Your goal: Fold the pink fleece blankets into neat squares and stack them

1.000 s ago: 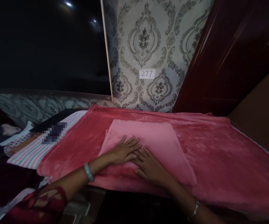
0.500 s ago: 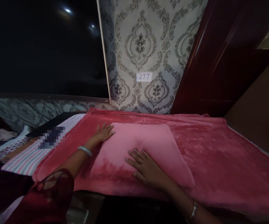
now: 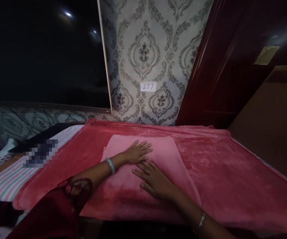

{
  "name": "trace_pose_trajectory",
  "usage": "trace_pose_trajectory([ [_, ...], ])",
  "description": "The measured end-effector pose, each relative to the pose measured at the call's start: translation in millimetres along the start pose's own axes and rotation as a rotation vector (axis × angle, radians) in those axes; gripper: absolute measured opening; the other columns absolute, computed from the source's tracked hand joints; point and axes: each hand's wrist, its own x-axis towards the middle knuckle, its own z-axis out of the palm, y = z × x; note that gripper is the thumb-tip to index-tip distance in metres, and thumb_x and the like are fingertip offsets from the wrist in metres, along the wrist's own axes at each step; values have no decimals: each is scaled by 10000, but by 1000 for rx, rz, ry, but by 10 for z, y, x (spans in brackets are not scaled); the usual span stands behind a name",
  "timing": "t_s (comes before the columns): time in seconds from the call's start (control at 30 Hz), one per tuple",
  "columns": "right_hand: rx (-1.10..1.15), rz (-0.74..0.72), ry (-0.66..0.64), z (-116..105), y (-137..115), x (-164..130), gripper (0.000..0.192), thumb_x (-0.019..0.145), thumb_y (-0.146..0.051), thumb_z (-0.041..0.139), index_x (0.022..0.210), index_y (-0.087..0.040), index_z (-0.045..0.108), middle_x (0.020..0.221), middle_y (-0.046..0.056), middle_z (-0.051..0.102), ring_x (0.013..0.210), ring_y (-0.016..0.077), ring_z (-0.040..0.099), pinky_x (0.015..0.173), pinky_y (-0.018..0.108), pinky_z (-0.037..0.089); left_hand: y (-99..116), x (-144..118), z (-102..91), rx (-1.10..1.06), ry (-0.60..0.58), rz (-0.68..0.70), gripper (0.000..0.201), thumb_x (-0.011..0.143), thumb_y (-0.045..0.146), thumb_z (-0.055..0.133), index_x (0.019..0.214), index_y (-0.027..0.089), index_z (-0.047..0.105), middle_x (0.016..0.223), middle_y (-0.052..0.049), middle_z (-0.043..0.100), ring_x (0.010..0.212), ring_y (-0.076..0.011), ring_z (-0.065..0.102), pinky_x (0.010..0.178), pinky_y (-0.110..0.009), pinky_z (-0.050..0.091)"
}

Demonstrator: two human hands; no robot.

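Observation:
A folded pink plush cloth [image 3: 163,149], lighter than what lies under it, rests on a spread red-pink plush blanket [image 3: 223,169]. My left hand [image 3: 137,152] lies flat on the upper middle of the folded cloth, fingers spread toward the right. Just below it, my right hand [image 3: 154,181] is also flat on the cloth with its fingers apart, their tips close to the left hand. Neither hand grips anything. Along its lower edge the folded cloth blends into the blanket, so the border there is hard to make out.
A striped cloth [image 3: 4,179] with a pixelated patch on it lies to the left. Behind stand a large dark screen [image 3: 44,53] and a patterned wall with a small paper label [image 3: 148,86]. A dark red wooden panel [image 3: 215,66] and a brown board [image 3: 270,116] rise at the right.
My left hand has slid right, from the folded cloth's upper left corner to its middle. The right hand stays in about the same place. The view has shifted slightly.

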Motion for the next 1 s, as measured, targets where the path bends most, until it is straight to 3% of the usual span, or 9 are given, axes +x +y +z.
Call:
trace_pose_trajectory([
  [0.1,26,27,-28,14,10,-10,573,1027,-546,341,1565,-358,280,1665,20,177,1541,267,93,1225,571,102,-354,-91,-92,86,23,-309,578,986,528,392,1535,356,335,1642,-1,260,1530,-222,177,1235,-512,45],
  [0.2,41,24,-20,-10,10,-6,573,1028,-548,337,1567,-365,271,1665,7,167,1543,254,77,1229,560,98,-662,-212,-163,113,65,-584,575,1014,486,261,1524,254,389,1603,-96,354,1500,-317,259,1197,-635,98],
  [0.33,42,14,-5,9,16,-5,572,1028,-527,358,1566,-353,280,1663,21,170,1543,251,72,1231,547,90,-788,-289,-167,156,131,-803,584,1013,458,213,1476,208,465,1562,-153,416,1465,-377,314,1155,-713,125],
  [0.53,64,-6,-22,-69,51,30,588,1009,-550,405,1548,-322,340,1652,39,201,1536,261,119,1226,533,112,-510,-218,-254,211,206,-771,596,996,417,308,1522,141,362,1601,-198,324,1507,-331,230,1196,-648,64],
  [0.63,86,-51,-70,-320,112,220,521,992,-480,483,1460,-253,507,1549,67,446,1438,234,394,1187,397,282,-373,-129,-275,174,166,-687,588,997,402,313,1533,163,341,1607,-162,328,1506,-282,254,1212,-584,137],
  [0.73,-20,161,26,-568,227,531,430,1023,-327,386,1396,-237,580,1383,55,630,1268,174,577,1092,297,390,-287,-41,-219,131,123,-644,577,996,421,316,1531,207,353,1598,-139,356,1488,-278,301,1189,-581,222],
  [0.8,-123,328,119,-630,334,717,462,1024,-327,364,1452,-237,514,1461,74,559,1362,208,488,1151,379,321,-241,-8,-145,124,119,-640,575,994,445,318,1522,223,376,1597,-141,356,1487,-300,299,1176,-610,228],
  [0.9,-175,436,155,-545,517,843,533,1014,-436,388,1512,-248,419,1593,94,377,1481,281,297,1198,549,171,-183,-6,-21,136,143,-641,565,1001,447,293,1523,249,379,1609,-123,334,1501,-295,267,1186,-622,182],
  [1.0,-199,540,177,-397,701,789,546,1020,-471,341,1521,-261,398,1617,95,329,1493,293,259,1187,597,144,-197,-52,40,149,175,-667,581,1000,460,279,1531,243,367,1617,-119,321,1510,-279,244,1203,-611,138],
])
